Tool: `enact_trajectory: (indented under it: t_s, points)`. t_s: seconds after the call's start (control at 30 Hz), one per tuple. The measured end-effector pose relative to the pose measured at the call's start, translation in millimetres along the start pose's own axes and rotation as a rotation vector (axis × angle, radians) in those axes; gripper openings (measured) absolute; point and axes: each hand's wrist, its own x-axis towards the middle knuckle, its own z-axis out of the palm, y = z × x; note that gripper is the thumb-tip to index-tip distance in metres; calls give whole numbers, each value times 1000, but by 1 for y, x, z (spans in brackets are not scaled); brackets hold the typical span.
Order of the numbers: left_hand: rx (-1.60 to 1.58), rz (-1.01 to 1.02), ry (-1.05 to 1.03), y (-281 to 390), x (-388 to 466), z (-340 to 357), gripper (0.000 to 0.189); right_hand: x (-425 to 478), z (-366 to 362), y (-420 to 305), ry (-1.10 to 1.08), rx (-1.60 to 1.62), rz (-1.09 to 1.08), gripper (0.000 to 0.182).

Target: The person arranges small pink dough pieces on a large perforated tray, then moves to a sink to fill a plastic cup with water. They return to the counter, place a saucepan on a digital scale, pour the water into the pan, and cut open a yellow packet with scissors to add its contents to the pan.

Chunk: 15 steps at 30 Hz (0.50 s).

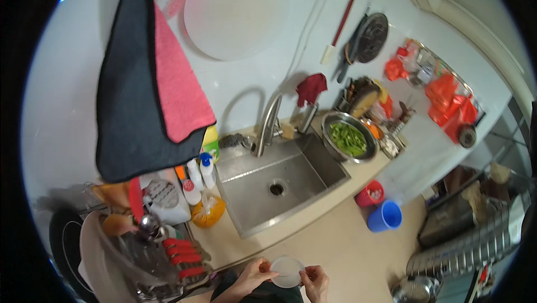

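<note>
A round, whitish translucent lid or shallow dish (pixel 288 271) is held between both hands at the bottom of the view, in front of the counter edge. My left hand (pixel 256 275) pinches its left rim with thumb and fingers. On the opposite rim, my right hand (pixel 314 280) grips it the same way. Beyond them lies a stainless steel sink (pixel 260 194) with nothing in its basin, under a brushed metal faucet (pixel 268 124). A metal bowl (pixel 328 135) of cut green vegetables (pixel 348 139) stands to the right of the sink.
Bottles (pixel 207 171), a tied bag of orange-yellow contents (pixel 208 210) and a loaded dish rack (pixel 197 286) stand left of the sink. A dark and pink cloth (pixel 130 93) hangs above them. Red (pixel 369 194) and blue (pixel 384 216) buckets stand on the floor at right.
</note>
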Motion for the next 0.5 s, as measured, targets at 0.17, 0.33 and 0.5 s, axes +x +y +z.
enact_trajectory:
  t_s: [0.17, 0.33, 0.5]
  points:
    - [-280, 8, 368, -8, 139, -13, 23, 220, -7, 19, -421, -30, -242, 21]
    - [-345, -16, 817, 43, 221, -38, 22, 476, 82, -38, -287, -157, -655, 20]
    - [-529, 25, 1038, 56, 282, -59, 24, 656, 196, -58, -46, -649, -1050, 24]
